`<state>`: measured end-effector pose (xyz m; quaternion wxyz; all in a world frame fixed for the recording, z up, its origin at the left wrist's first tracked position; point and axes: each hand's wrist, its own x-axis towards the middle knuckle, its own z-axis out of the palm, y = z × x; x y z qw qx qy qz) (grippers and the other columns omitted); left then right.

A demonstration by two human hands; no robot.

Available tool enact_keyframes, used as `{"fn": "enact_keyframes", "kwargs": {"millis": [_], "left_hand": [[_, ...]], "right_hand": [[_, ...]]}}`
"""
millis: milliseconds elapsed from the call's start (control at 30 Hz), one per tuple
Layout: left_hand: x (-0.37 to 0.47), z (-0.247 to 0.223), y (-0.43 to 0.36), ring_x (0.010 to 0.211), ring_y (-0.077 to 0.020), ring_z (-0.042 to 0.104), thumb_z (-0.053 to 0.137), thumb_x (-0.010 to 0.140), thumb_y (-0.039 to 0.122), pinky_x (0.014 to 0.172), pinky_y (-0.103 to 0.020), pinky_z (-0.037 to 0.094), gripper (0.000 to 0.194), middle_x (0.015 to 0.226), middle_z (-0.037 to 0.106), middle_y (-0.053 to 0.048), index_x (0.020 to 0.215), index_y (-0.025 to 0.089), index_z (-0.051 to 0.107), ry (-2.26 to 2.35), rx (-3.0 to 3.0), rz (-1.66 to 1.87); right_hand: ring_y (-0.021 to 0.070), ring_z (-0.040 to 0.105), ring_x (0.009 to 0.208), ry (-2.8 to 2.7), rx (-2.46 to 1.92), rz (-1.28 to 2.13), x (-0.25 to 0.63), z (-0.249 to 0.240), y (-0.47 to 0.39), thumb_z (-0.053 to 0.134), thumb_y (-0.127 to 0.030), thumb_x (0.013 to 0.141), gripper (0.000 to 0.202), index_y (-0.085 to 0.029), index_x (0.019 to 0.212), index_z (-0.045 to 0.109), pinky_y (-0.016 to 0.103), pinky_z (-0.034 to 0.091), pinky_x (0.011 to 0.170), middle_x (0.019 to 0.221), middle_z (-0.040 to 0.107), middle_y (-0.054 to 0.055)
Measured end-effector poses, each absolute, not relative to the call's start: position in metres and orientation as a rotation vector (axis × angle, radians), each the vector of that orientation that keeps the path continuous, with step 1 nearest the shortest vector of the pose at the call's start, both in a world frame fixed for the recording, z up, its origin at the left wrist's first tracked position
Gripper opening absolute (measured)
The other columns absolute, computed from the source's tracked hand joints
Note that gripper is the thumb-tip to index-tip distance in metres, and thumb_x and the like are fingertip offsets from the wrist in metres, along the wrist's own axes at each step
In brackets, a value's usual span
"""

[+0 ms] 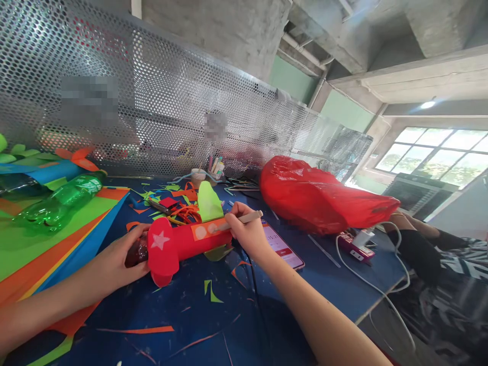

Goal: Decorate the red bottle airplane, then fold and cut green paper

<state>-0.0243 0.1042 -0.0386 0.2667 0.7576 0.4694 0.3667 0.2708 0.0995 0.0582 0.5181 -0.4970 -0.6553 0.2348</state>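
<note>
My left hand (131, 256) is wrapped around the dark clear end of a plastic bottle (139, 250), which lies on its side on the blue table. Red paper (185, 243) covers the bottle's body. Near my left hand sits a rounded red paper wing (163, 254) with a pale star on it. Toward the other end, a light green paper fin (209, 201) stands up, and an orange strip (198, 232) carries pale circles. My right hand (246, 229) grips a beige marker (249, 217), its tip at or close to a circle on the strip.
A phone (284, 246) lies right of my right hand, below a large red plastic bag (316, 195). A green bottle (64, 201) rests on coloured paper sheets at left. Scissors (160, 206) and paper scraps lie behind. A white cable (354, 282) hangs over the right edge; a person sits beyond.
</note>
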Motion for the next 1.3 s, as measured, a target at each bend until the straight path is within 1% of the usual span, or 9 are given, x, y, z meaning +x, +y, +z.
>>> {"fn": "enact_keyframes", "kwargs": {"millis": [267,400,567,733,800,900,1033,1133,1300], "left_hand": [[-0.023,-0.038,0.102,0.120,-0.0312,0.066,0.059,0.081,0.050,0.100,-0.043,0.052,0.067,0.138,0.064,-0.015,0.140,0.021,0.045,1.274,2.022,0.981],[-0.023,-0.035,0.101,0.123,-0.0326,0.065,0.060,0.079,0.052,0.101,-0.043,0.052,0.069,0.138,0.064,-0.015,0.139,0.021,0.048,1.281,2.015,1.003],[-0.018,-0.029,0.099,0.113,-0.0313,0.070,0.059,0.081,0.051,0.094,-0.043,0.056,0.062,0.133,0.067,-0.013,0.136,0.022,0.051,1.236,1.991,0.972],[-0.017,-0.027,0.097,0.108,-0.0303,0.071,0.060,0.081,0.051,0.091,-0.043,0.058,0.061,0.130,0.069,-0.012,0.135,0.023,0.052,1.208,1.981,0.989],[-0.019,-0.029,0.098,0.109,-0.0303,0.070,0.060,0.081,0.050,0.092,-0.043,0.057,0.061,0.130,0.069,-0.012,0.135,0.024,0.052,1.210,1.996,0.987],[-0.021,-0.032,0.100,0.114,-0.0305,0.068,0.061,0.082,0.048,0.097,-0.043,0.054,0.063,0.132,0.066,-0.013,0.138,0.023,0.046,1.213,2.006,0.953],[-0.023,-0.034,0.102,0.120,-0.0326,0.064,0.060,0.083,0.048,0.102,-0.047,0.050,0.065,0.138,0.062,-0.016,0.139,0.021,0.042,1.239,2.008,0.927],[-0.022,-0.033,0.102,0.120,-0.0322,0.064,0.060,0.084,0.048,0.102,-0.047,0.050,0.063,0.139,0.061,-0.016,0.138,0.022,0.041,1.220,2.001,0.924],[-0.019,-0.033,0.100,0.118,-0.0321,0.065,0.060,0.083,0.048,0.100,-0.046,0.051,0.062,0.135,0.064,-0.014,0.138,0.023,0.043,1.203,1.993,0.949]], "right_hand": [[0.0116,0.035,0.045,-1.569,-1.194,0.550,0.271,0.058,0.099,0.052,-0.027,0.072,0.018,-0.025,0.060,0.039,0.025,0.024,0.046,0.045,0.041,-0.007],[0.0116,0.035,0.044,-1.586,-1.198,0.558,0.272,0.058,0.099,0.052,-0.026,0.071,0.017,-0.025,0.060,0.040,0.025,0.024,0.046,0.044,0.042,-0.007],[0.0114,0.035,0.044,-1.576,-1.194,0.541,0.272,0.057,0.100,0.052,-0.027,0.073,0.018,-0.025,0.060,0.039,0.025,0.024,0.046,0.045,0.041,-0.008],[0.0118,0.035,0.044,-1.537,-1.178,0.548,0.273,0.056,0.102,0.053,-0.029,0.074,0.020,-0.026,0.061,0.039,0.025,0.025,0.047,0.043,0.040,-0.008],[0.0120,0.035,0.044,-1.531,-1.176,0.555,0.273,0.056,0.102,0.054,-0.031,0.075,0.021,-0.026,0.061,0.039,0.025,0.026,0.047,0.043,0.040,-0.008],[0.0122,0.036,0.044,-1.558,-1.188,0.555,0.273,0.056,0.102,0.055,-0.030,0.075,0.020,-0.026,0.061,0.040,0.025,0.026,0.047,0.044,0.041,-0.008],[0.0122,0.036,0.044,-1.550,-1.187,0.548,0.273,0.056,0.102,0.055,-0.030,0.075,0.021,-0.026,0.061,0.040,0.025,0.027,0.047,0.043,0.042,-0.007],[0.0122,0.037,0.044,-1.553,-1.190,0.554,0.273,0.056,0.102,0.055,-0.030,0.075,0.021,-0.026,0.061,0.040,0.025,0.027,0.047,0.044,0.042,-0.007],[0.0112,0.035,0.043,-1.537,-1.182,0.568,0.273,0.055,0.104,0.055,-0.030,0.073,0.021,-0.026,0.061,0.039,0.025,0.027,0.046,0.044,0.041,-0.008]]}}
